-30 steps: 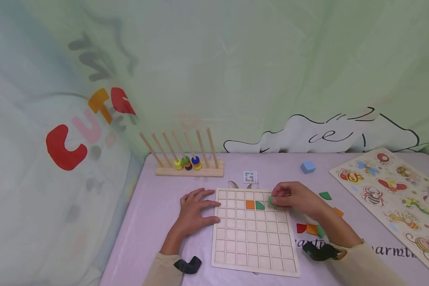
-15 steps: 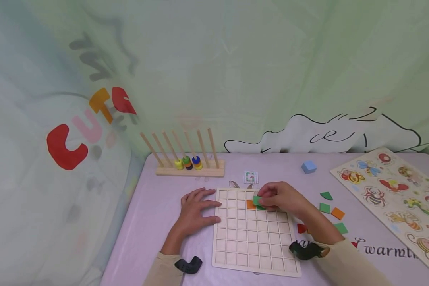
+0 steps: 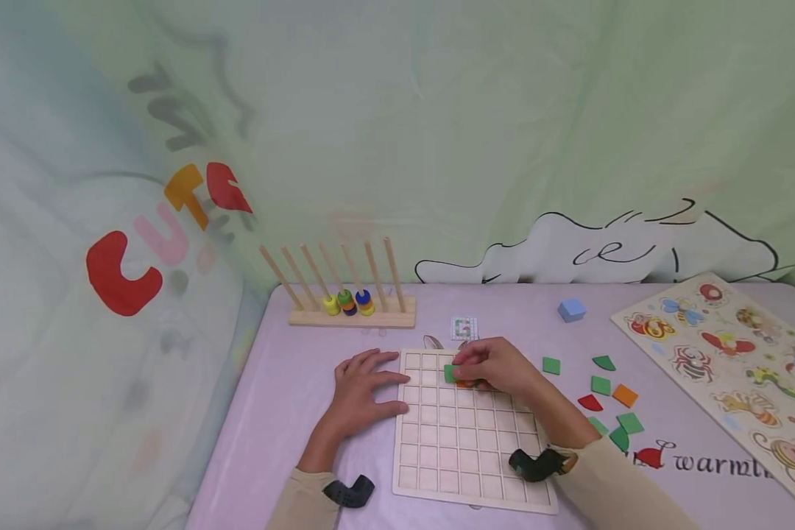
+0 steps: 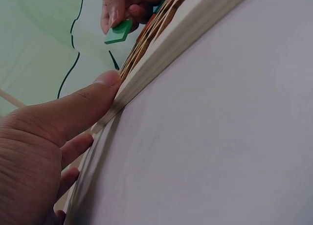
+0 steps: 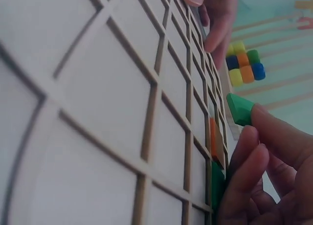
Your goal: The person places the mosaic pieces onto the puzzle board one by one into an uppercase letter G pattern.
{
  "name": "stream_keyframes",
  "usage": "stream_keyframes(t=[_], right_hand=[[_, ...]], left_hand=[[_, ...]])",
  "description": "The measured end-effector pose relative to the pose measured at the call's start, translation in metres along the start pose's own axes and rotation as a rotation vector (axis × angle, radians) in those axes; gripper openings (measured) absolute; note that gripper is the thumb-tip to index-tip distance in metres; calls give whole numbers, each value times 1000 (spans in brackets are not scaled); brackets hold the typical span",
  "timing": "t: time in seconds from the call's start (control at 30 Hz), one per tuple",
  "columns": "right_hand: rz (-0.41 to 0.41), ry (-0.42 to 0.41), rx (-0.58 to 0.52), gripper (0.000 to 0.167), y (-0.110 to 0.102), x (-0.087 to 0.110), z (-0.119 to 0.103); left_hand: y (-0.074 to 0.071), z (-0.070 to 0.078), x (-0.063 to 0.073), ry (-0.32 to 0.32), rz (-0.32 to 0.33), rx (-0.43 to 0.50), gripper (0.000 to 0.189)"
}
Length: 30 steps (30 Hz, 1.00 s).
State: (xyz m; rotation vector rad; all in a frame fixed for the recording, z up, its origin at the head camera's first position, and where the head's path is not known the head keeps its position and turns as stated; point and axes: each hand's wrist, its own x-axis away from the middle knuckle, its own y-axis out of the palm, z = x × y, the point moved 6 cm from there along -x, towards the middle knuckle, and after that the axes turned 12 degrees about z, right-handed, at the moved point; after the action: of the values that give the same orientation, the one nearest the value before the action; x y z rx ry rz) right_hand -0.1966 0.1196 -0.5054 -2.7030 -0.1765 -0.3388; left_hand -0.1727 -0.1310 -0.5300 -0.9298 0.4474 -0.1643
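Note:
My right hand (image 3: 500, 366) pinches a green square tile (image 3: 450, 374) between thumb and fingers, over the upper part of the wooden grid board (image 3: 470, 460). In the right wrist view the green tile (image 5: 239, 109) is tilted and raised above the board. Beneath that hand, an orange square tile (image 5: 217, 143) and a green quarter-circle tile (image 5: 217, 187) sit in neighbouring cells. My left hand (image 3: 364, 390) lies spread at the board's left edge. Seen from the left wrist, its thumb (image 4: 90, 103) touches the board's side, with the fingers along the rim.
Right of the board lie loose tiles: green squares (image 3: 551, 366), an orange square (image 3: 626, 396) and red quarter-circles (image 3: 590, 403). A small pattern card (image 3: 464, 328), a pegged bead stand (image 3: 351, 316) and a blue block (image 3: 571, 310) stand behind. An insect puzzle board (image 3: 729, 375) is at far right.
My right hand has carried the green square tile leftward across the board, past the green quarter-circle and orange tiles. More loose tiles show on the right. The left hand stays put.

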Motion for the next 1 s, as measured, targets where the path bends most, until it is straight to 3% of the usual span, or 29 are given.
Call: stream_keyframes(t=[0.37,0.6,1.0], right_hand=[[80,96,-24,22,7,-4,4],[120,55,67,16,10,-4,4],[116,-18,152,12,12,-2,0]], left_hand=[[0,1,0,6,-3,-1,45],[0,1,0,0,-3,2,45],[-1,3,0,1,11,5,45]])
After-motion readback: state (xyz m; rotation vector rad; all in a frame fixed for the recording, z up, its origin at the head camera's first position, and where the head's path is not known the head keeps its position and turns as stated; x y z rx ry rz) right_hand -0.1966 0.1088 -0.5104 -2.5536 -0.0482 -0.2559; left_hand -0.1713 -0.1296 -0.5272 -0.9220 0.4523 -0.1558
